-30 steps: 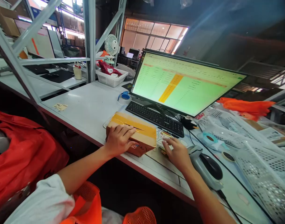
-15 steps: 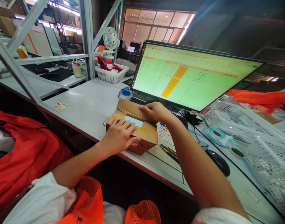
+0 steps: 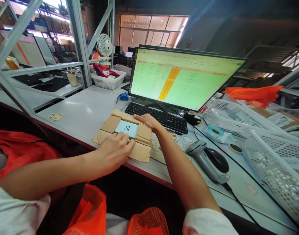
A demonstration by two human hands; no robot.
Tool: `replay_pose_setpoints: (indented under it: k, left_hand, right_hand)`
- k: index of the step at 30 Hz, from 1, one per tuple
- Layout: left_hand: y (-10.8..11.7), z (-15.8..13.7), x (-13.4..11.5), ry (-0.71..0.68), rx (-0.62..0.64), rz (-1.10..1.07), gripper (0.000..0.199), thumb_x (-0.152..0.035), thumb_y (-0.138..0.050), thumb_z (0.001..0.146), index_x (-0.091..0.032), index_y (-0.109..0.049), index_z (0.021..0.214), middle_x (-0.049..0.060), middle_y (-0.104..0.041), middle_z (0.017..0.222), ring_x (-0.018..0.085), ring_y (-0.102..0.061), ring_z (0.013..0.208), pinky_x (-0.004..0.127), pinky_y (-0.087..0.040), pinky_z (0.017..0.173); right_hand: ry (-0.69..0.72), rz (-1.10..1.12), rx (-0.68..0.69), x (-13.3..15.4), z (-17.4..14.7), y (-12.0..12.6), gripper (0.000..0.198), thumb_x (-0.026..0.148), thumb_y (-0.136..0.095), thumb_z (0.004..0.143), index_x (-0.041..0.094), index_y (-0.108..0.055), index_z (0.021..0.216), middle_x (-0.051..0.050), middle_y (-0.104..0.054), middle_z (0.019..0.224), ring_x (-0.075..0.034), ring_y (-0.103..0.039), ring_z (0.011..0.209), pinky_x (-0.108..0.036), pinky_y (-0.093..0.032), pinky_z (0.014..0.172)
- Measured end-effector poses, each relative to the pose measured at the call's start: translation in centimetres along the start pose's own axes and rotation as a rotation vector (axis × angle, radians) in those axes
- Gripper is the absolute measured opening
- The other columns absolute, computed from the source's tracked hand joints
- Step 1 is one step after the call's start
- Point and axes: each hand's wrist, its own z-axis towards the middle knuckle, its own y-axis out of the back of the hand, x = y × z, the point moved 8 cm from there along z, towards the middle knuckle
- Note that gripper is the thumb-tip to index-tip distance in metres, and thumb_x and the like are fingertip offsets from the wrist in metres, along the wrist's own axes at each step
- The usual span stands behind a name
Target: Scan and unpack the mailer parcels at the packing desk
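A brown cardboard box (image 3: 141, 151) sits near the desk's front edge with its outer flaps folded outward. Between its inner flaps shows a light blue flat piece (image 3: 127, 128) with a black squiggle on it. My left hand (image 3: 116, 148) is closed at the near edge of the opening, its curled fingertips against the cardboard beside the blue piece. Gripping the far right side of the box is my right hand (image 3: 149, 122), thumb on top and the other fingers mostly hidden.
Behind the box are a keyboard (image 3: 161, 117), a monitor (image 3: 186, 78) and a tape roll (image 3: 124, 99). To the right lie a grey barcode scanner (image 3: 205, 161), a black mouse (image 3: 216, 159) and white perforated baskets (image 3: 269, 163). A metal frame (image 3: 79, 45) rises at left.
The box's top flaps, earlier partly over the opening, now lie spread outward, showing more of the blue piece. My left hand has moved to the opening's near edge. The view has shifted.
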Motion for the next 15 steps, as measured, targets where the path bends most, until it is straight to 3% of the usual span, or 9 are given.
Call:
replay_pose_setpoints:
  k: [2, 4, 7, 11, 15]
  left_hand:
    - [0.6, -0.1, 1.5, -0.063, 0.051, -0.162, 0.033, -0.048, -0.071, 0.090, -0.020, -0.067, 0.107, 0.011, -0.072, 0.101, 0.030, -0.068, 0.092, 0.036, -0.049, 0.076]
    - [1.2, 1.7, 4.3, -0.065, 0.087, -0.320, 0.029, -0.045, -0.064, 0.093, -0.025, -0.068, 0.113, 0.005, -0.073, 0.105, 0.025, -0.069, 0.090, 0.033, -0.049, 0.082]
    - [0.6, 5.8, 7.8, -0.018, 0.165, -0.371, 0.039, -0.042, -0.079, 0.074, -0.026, -0.072, 0.110, 0.005, -0.074, 0.107, 0.027, -0.068, 0.097, 0.034, -0.048, 0.091]
    - [-0.3, 9.4, 7.0, -0.065, 0.171, -0.246, 0.033, -0.035, -0.085, 0.056, -0.022, -0.073, 0.084, 0.011, -0.076, 0.094, 0.034, -0.068, 0.097, 0.038, -0.050, 0.092]
    - [1.1, 7.7, 5.8, -0.107, 0.188, -0.149, 0.035, -0.041, -0.083, 0.056, -0.021, -0.071, 0.081, 0.011, -0.075, 0.089, 0.030, -0.068, 0.083, 0.037, -0.052, 0.079]
  right_hand:
    - [0.007, 0.004, -0.009, 0.1, -0.1, -0.1, 0.071, 0.087, -0.070, 0.064, 0.017, -0.061, 0.060, -0.002, -0.058, 0.058, -0.012, -0.044, 0.055, -0.029, -0.031, 0.053]
    - [0.030, -0.009, -0.045, 0.5, -0.2, 0.0, 0.071, 0.086, -0.071, 0.063, 0.017, -0.058, 0.057, -0.001, -0.054, 0.055, -0.012, -0.042, 0.054, -0.029, -0.029, 0.053]
    - [0.105, -0.028, -0.193, 1.6, -0.8, 1.0, 0.077, 0.093, -0.060, 0.068, 0.017, -0.059, 0.060, -0.002, -0.052, 0.056, -0.013, -0.045, 0.058, -0.029, -0.031, 0.056]
    - [0.278, 0.106, -0.535, 1.5, -4.3, 4.3, 0.093, 0.100, -0.030, 0.077, 0.016, -0.066, 0.092, -0.007, -0.065, 0.077, -0.018, -0.058, 0.073, -0.029, -0.044, 0.064]
    - [0.315, 0.366, -0.608, -3.9, -10.8, 5.6, 0.084, 0.095, -0.038, 0.081, 0.019, -0.062, 0.109, -0.010, -0.069, 0.084, -0.021, -0.066, 0.071, -0.033, -0.052, 0.065]
